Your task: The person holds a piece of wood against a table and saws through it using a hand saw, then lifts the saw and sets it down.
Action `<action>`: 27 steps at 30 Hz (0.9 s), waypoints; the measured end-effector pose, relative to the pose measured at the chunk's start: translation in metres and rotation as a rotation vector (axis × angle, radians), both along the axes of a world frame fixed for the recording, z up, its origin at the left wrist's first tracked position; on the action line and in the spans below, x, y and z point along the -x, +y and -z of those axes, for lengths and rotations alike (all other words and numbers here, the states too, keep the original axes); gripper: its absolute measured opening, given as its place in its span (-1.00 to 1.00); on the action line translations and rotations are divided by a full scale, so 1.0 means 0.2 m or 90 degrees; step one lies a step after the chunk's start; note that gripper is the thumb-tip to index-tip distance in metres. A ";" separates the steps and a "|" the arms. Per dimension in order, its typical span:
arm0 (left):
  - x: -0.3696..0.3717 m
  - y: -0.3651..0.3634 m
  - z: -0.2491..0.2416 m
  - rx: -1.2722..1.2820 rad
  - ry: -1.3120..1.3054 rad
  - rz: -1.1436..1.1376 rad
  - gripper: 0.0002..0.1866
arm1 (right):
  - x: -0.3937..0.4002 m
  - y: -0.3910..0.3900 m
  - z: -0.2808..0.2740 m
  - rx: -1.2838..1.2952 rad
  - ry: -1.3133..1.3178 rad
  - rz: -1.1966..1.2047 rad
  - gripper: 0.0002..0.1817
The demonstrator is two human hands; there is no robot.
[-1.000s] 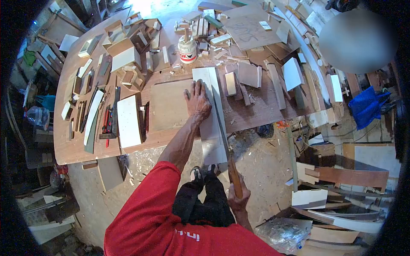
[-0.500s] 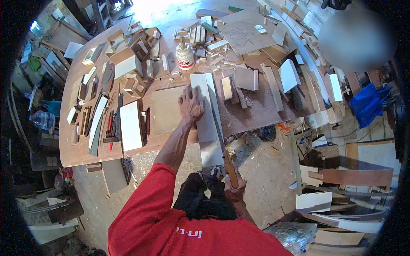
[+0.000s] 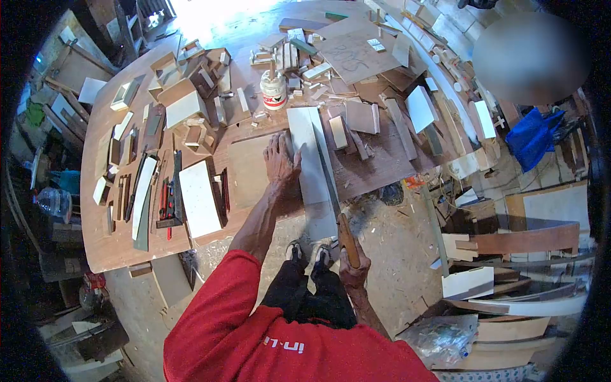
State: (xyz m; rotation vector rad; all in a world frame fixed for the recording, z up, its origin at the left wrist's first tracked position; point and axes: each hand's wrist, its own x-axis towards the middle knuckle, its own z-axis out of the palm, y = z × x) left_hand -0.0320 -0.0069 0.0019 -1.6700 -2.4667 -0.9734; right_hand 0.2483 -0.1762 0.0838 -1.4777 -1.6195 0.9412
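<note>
A long pale board [image 3: 310, 169] lies on the worktable, its near end jutting past the front edge. My left hand [image 3: 281, 162] rests flat with fingers spread on a brown panel [image 3: 248, 162], its thumb side against the board's left edge. My right hand [image 3: 354, 270] is closed round the wooden handle [image 3: 346, 239] of a handsaw, below the table edge. The saw's thin dark blade [image 3: 332, 191] points away from me along the board's right side. Whether its teeth sit in the wood cannot be made out.
The worktable [image 3: 210, 245] carries a glue tub [image 3: 273, 90], several wood offcuts, small box frames [image 3: 198, 135] and a white panel [image 3: 200, 193] beside hand tools [image 3: 167, 207]. Boards are stacked at right [image 3: 528, 245]. A blue bag [image 3: 534, 137] hangs nearby.
My left hand has slid slightly left, from over the board's edge mostly onto the brown panel. The saw and right hand sit slightly higher in view. The camera has shifted a little.
</note>
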 end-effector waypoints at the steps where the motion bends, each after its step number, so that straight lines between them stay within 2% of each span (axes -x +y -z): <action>1: 0.01 -0.01 0.01 0.008 -0.015 0.010 -0.23 | 0.02 0.00 -0.01 -0.020 -0.010 0.000 -0.49; 6: 0.03 -0.08 0.02 0.027 0.011 0.053 -0.21 | 0.06 -0.04 0.00 0.009 -0.003 0.015 -0.49; 11: -0.01 -0.13 -0.03 0.038 0.016 0.064 -0.19 | 0.11 -0.03 -0.01 -0.055 -0.007 0.016 -0.50; 18: -0.01 -0.17 -0.03 0.036 -0.007 0.107 -0.12 | 0.12 0.03 -0.01 -0.033 -0.022 0.007 -0.45; 23: -0.01 -0.17 -0.05 0.035 -0.014 0.100 -0.20 | 0.10 0.05 0.06 -0.072 -0.010 0.011 -0.49; 27: 0.12 -0.06 0.11 0.114 0.011 0.061 -0.26 | 0.08 0.07 0.04 -0.120 -0.004 -0.008 -0.51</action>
